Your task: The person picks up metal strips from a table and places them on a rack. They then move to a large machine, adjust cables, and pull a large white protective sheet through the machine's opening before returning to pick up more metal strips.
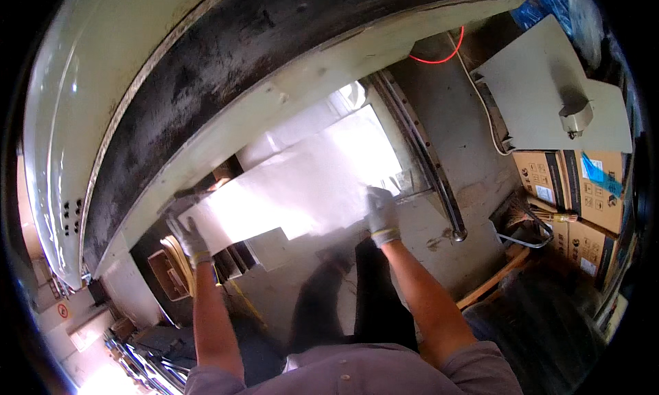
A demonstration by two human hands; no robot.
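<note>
A large pale flat sheet [295, 178], glaring white where light strikes it, stretches across in front of me under the machine's big beam. My left hand [189, 240], in a light grey glove, is at the sheet's left end, with the edge between thumb and fingers. Gloved the same way, my right hand [382, 215] grips the near edge toward the right end, its fingers bent over it. The sheet's far edge runs back toward the machine, and glare hides its surface detail.
The pale green machine beam [295, 96] with a dark band arches overhead. A dark metal rail [422, 148] stands right of the sheet. Cardboard boxes [597, 189] and a grey bent panel [532, 86] are at right; a brown box [165, 275] is at lower left.
</note>
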